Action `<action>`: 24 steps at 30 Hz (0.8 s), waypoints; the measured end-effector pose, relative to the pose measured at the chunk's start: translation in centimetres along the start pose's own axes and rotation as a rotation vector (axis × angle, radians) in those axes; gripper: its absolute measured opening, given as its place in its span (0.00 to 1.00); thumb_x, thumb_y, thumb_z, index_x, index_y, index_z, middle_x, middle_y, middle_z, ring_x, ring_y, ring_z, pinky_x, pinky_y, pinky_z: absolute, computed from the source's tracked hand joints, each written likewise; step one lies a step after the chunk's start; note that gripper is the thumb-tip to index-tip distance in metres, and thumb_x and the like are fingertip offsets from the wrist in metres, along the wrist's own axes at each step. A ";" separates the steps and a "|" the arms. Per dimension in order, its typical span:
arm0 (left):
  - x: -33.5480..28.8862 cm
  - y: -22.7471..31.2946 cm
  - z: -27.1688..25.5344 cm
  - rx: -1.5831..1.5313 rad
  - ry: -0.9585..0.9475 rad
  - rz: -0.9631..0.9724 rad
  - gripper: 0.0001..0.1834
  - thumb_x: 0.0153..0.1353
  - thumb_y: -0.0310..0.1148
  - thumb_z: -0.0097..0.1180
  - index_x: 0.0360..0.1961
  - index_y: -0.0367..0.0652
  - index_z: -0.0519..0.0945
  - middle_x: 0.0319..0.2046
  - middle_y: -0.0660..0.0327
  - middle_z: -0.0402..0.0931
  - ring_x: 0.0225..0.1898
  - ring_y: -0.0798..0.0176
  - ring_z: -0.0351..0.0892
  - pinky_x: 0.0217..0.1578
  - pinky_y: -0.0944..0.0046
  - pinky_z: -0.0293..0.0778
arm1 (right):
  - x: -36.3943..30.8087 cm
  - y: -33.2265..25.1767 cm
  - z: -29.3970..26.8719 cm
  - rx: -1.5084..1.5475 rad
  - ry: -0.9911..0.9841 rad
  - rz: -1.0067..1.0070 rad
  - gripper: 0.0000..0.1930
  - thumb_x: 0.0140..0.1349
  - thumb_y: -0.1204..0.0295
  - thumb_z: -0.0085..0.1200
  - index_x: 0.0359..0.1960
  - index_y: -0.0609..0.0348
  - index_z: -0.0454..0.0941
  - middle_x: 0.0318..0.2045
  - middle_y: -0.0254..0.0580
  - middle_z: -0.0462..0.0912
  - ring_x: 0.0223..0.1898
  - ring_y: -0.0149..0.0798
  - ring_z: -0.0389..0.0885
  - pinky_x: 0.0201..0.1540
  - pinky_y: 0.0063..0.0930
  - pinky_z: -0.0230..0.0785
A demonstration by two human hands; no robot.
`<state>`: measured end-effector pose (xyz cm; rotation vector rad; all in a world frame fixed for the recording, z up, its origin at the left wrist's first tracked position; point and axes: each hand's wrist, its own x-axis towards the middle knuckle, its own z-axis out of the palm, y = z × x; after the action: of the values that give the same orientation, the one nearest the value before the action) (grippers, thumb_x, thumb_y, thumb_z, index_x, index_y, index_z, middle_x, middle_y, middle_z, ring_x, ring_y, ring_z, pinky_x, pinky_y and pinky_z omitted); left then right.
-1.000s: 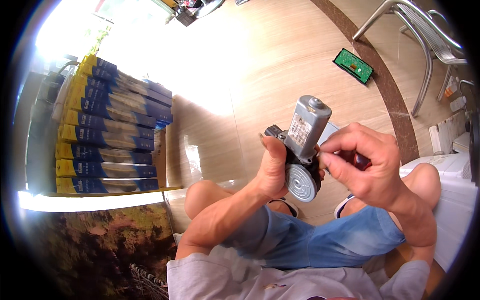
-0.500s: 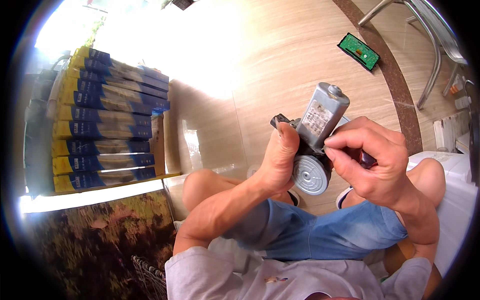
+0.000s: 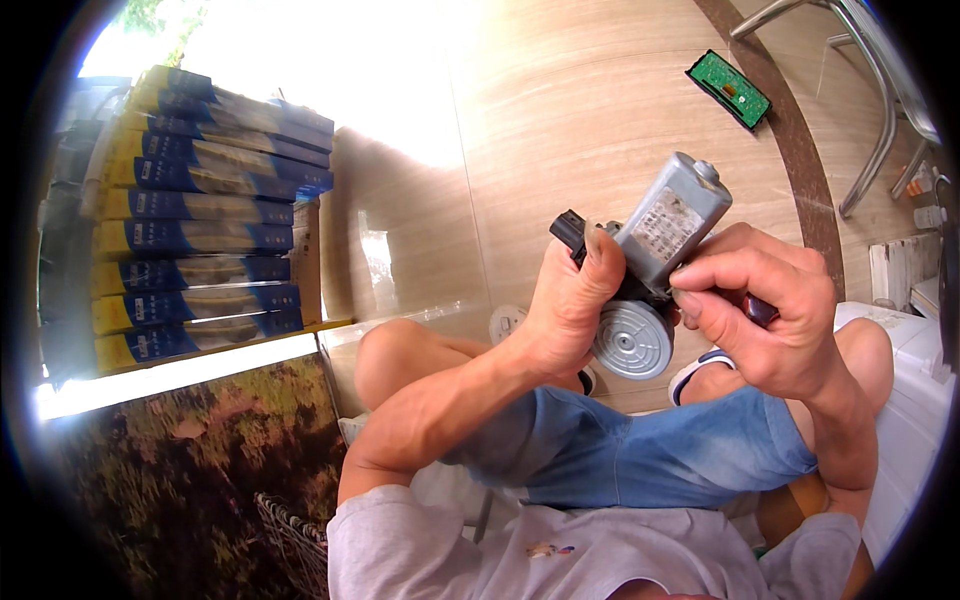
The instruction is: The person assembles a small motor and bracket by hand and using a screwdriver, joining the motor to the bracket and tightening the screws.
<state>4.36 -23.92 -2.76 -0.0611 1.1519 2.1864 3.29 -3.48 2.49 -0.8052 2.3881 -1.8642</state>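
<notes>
Two hands: left hand [image 3: 572, 305] grips motor [image 3: 672, 225], centre-right; right hand [image 3: 795, 300] holds dark-red handle [image 3: 760, 310], fingertips beside motor.
Motor: probably best held steady.

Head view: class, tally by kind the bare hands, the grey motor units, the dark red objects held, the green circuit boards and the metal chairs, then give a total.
Hands: 2 (left hand, right hand)
Motor unit: 1
Dark red object: 1
Green circuit board: 1
Metal chair, partly in view: 1
Total: 6
</notes>
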 end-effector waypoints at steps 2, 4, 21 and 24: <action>-0.3 -0.3 -0.1 -0.016 0.027 -0.027 0.59 0.47 0.83 0.51 0.64 0.41 0.71 0.54 0.59 0.75 0.55 0.63 0.74 0.55 0.58 0.72 | 0.0 0.2 -0.1 0.013 -0.023 0.010 0.09 0.55 0.82 0.66 0.38 0.63 0.85 0.29 0.40 0.84 0.24 0.27 0.79 0.25 0.20 0.67; -0.6 -0.4 0.0 -0.020 0.060 -0.059 0.58 0.46 0.83 0.51 0.62 0.41 0.73 0.51 0.61 0.76 0.52 0.65 0.74 0.50 0.60 0.73 | 0.0 0.3 -0.1 0.028 -0.046 0.037 0.09 0.56 0.81 0.66 0.38 0.63 0.85 0.29 0.40 0.84 0.25 0.26 0.78 0.25 0.20 0.67; -0.2 -0.4 0.1 0.040 0.051 -0.007 0.56 0.39 0.85 0.52 0.54 0.45 0.78 0.36 0.63 0.79 0.35 0.67 0.79 0.32 0.64 0.76 | 0.2 0.0 -0.5 -0.039 -0.104 0.027 0.10 0.54 0.82 0.69 0.38 0.61 0.86 0.27 0.38 0.85 0.23 0.23 0.78 0.24 0.18 0.66; 0.0 -1.2 -0.4 -0.049 -0.002 -0.012 0.54 0.41 0.83 0.53 0.52 0.44 0.78 0.35 0.61 0.80 0.34 0.65 0.81 0.32 0.64 0.79 | 0.1 -0.1 -0.6 0.016 -0.113 0.028 0.12 0.53 0.83 0.68 0.40 0.61 0.86 0.26 0.38 0.85 0.23 0.23 0.78 0.23 0.18 0.66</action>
<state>4.92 -23.71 -3.82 -0.0865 1.0945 2.2034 3.07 -3.01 2.83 -0.8476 2.3026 -1.7743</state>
